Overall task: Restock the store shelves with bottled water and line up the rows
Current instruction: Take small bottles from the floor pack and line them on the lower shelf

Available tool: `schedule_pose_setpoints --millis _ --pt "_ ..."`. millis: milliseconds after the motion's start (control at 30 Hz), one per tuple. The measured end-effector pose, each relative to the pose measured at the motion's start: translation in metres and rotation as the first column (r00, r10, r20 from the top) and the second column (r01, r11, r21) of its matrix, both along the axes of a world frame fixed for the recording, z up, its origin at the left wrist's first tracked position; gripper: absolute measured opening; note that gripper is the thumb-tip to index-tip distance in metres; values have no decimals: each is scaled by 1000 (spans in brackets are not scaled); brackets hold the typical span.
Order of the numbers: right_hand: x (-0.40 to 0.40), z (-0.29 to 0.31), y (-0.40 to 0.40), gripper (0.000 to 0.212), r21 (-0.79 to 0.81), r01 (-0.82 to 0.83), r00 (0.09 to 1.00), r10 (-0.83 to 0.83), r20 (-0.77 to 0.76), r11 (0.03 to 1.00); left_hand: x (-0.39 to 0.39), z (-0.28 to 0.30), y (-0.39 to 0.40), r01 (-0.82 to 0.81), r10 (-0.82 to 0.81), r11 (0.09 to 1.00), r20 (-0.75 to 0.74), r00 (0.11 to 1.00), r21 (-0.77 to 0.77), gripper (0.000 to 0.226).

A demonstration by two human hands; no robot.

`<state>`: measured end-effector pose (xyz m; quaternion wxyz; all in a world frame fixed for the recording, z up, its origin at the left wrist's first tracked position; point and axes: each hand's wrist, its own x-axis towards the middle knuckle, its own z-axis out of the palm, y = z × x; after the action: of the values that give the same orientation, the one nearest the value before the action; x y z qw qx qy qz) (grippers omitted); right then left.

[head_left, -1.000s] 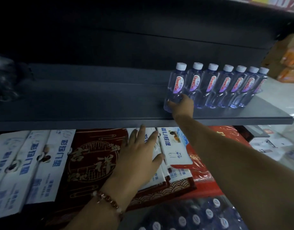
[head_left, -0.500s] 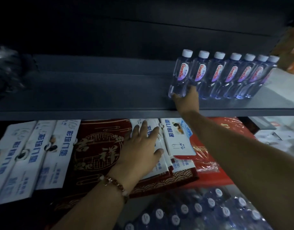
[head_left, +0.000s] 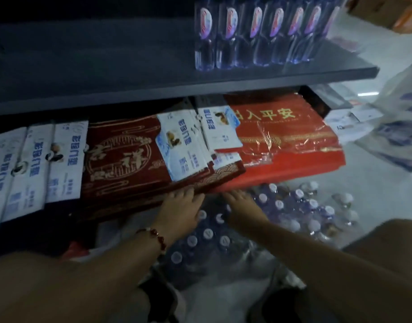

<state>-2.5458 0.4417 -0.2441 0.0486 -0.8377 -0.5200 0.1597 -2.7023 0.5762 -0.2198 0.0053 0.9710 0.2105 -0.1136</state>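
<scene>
Both hands reach low beneath the packets: left hand (head_left: 180, 212) and right hand (head_left: 241, 202) lie over the shrink-wrapped pack of water bottles (head_left: 226, 231) on the floor, fingertips hidden under the red mats, so their hold cannot be told. Far above, a row of bottles (head_left: 258, 33) stands on the dark shelf (head_left: 107, 66), right end.

My view of the dark grey shelf (head_left: 107, 73), row of upright water bottles (head_left: 258, 36) at its right end, shrink-wrapped pack of bottles (head_left: 293, 210) on the pale floor (head_left: 386, 194) below
</scene>
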Motion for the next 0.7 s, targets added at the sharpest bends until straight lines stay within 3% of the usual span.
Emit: schedule_pose_setpoints --millis 133,200,300,400,567,700 --pt "-29 -56 -36 71 -271 -28 999 21 -31 962 -4 -57 -22 -19 16 999 -80 997 -31 60" --pt "-38 -76 -44 74 -324 34 995 -62 -77 945 0 -85 -29 -14 14 1000 -70 997 -6 59" --pt "-46 -95 -45 64 -294 178 956 -236 -175 939 9 -119 -43 4 -12 997 -104 994 -72 39" --pt "-53 -107 -41 49 -254 237 933 -293 -210 938 19 -136 -49 2 -15 995 -137 990 -95 25" --pt "-45 -116 -28 30 -188 235 953 -264 -146 953 39 -147 -39 -65 31 980 -174 984 -190 25" --pt "-26 -102 -25 31 -228 96 985 -126 -117 969 41 -126 -27 -109 72 952 -137 988 -287 24"
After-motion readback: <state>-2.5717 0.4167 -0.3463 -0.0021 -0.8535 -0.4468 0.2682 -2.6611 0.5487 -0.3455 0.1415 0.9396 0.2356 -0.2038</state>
